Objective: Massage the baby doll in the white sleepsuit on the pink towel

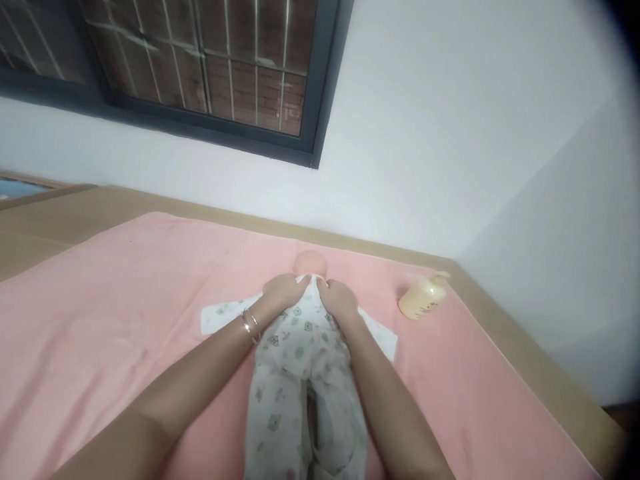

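Note:
A baby doll (311, 263) lies on the pink cloth, only its smooth bald head showing past the neckline. Spread over its body is a white onesie (300, 333) with small green prints, its sleeves stretched out to both sides and its legs running toward me. At the left of the collar, my left hand (285, 291) is closed on the fabric, thumb on top; a silver bangle circles that wrist. My right hand (339, 300) grips the other side of the collar in the same way. The doll's arms and legs are hidden by the clothing.
The pink cloth (125, 287) covers a wooden surface (225, 220) that meets a white wall (400, 133). To the right, a yellow pump bottle (423, 297) leans or lies on the cloth. A dark-framed window (313, 133) with bars is above.

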Motion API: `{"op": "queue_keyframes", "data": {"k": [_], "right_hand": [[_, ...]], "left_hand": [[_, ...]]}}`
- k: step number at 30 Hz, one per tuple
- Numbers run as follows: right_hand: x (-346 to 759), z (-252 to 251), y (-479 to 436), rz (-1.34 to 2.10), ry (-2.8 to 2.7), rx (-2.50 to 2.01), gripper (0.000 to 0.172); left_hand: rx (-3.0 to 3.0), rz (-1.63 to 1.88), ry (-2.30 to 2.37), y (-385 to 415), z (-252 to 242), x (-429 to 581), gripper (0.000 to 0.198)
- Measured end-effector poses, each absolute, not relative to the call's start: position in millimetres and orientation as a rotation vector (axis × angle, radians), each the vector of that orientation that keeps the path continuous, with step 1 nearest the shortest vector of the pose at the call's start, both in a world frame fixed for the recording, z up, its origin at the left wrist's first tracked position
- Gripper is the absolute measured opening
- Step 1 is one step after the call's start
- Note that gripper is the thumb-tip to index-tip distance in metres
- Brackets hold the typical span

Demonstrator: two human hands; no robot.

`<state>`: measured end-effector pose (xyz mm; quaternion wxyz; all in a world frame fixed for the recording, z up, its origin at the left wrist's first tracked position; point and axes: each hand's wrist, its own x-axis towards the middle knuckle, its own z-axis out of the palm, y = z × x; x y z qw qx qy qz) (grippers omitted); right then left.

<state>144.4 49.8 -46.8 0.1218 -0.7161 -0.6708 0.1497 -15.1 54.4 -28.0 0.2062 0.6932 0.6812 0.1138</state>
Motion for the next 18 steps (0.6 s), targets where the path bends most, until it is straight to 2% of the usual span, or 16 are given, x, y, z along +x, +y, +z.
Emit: {"op": "queue_keyframes", "data": {"k": [18], "right_hand": [[152.3,-45.3,52.9,0.638,-2.037,-1.992,0.070]], "left_hand": [[1.920,0.358,1.892,60.4,-34.3,-16.9,0.079]]}}
